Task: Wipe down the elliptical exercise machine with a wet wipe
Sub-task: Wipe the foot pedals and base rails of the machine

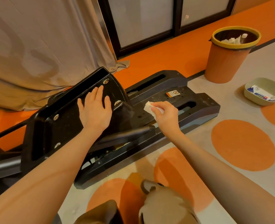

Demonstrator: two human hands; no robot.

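beside the orange bin [227, 62], right hand [166, 114] pinches wipe [148, 106]; left hand [95, 110] apparently flat on pedal [65, 120].

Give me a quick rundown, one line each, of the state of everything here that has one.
Left hand: open, flat on black foot pedal.
Right hand: pinching white wet wipe against black machine base.
Orange waste bin: open, holds crumpled wipes.
Pale green tray: holds a wipes packet.

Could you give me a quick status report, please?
Left hand flat on black foot pedal. Right hand pinching white wet wipe against black base rail. Nothing obstructing.
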